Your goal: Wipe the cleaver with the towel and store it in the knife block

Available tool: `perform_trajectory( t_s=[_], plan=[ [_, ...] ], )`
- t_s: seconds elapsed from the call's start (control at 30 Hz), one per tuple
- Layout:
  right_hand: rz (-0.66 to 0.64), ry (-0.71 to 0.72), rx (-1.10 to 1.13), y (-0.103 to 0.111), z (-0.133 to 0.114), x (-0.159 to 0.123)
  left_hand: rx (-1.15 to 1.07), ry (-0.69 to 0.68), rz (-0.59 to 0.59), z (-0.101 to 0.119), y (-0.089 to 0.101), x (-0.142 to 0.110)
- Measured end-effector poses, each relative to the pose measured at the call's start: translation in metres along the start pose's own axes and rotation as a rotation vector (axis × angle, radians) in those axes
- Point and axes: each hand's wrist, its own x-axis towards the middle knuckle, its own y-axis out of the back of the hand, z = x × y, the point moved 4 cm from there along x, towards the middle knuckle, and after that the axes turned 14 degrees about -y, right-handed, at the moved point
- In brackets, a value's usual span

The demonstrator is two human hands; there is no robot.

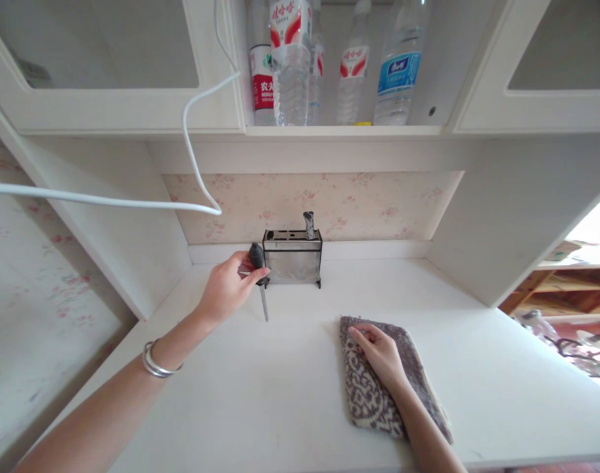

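My left hand (228, 286) is closed around the black handle of a sharpening steel (260, 279), whose thin metal rod points down toward the white counter (260, 387). It hangs just left of a metal knife block (292, 259) that stands against the back wall with one dark handle (309, 225) sticking out of its top. My right hand (378, 351) lies flat, fingers stretched out, on a folded grey patterned cloth (373, 394) spread on the counter at the right.
Above, an open cupboard shelf (344, 130) holds several plastic water bottles (398, 66). A white cable (191, 141) hangs across the upper left. White side panels close in the counter at left and right. Cluttered wooden shelves (570, 289) show at the far right.
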Motion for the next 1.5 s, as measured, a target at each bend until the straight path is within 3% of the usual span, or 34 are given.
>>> perform_trajectory(
  t_s=[0.2,0.37,0.57,0.7,1.0,1.2,1.5],
  plan=[
    [-0.028,0.033,-0.003,0.001,-0.002,-0.003,0.047,-0.026,0.016,0.006,0.002,0.010],
    [-0.040,0.022,0.015,0.001,-0.002,-0.002,0.051,-0.080,0.042,0.023,0.008,0.030],
    [-0.050,0.002,0.066,0.000,0.005,0.002,0.122,-0.187,0.182,0.044,0.028,0.073],
    [-0.037,0.027,0.029,-0.001,0.008,0.004,0.112,-0.239,0.279,0.047,0.031,0.096],
    [-0.039,0.048,0.027,-0.002,0.008,0.004,0.104,-0.211,0.415,0.020,0.012,0.121],
    [-0.034,0.059,0.016,-0.002,0.009,0.004,0.152,-0.225,0.446,-0.001,-0.007,0.134],
    [-0.016,0.075,-0.013,-0.002,0.009,0.005,0.156,-0.243,0.417,-0.011,-0.026,0.150]
  ],
)
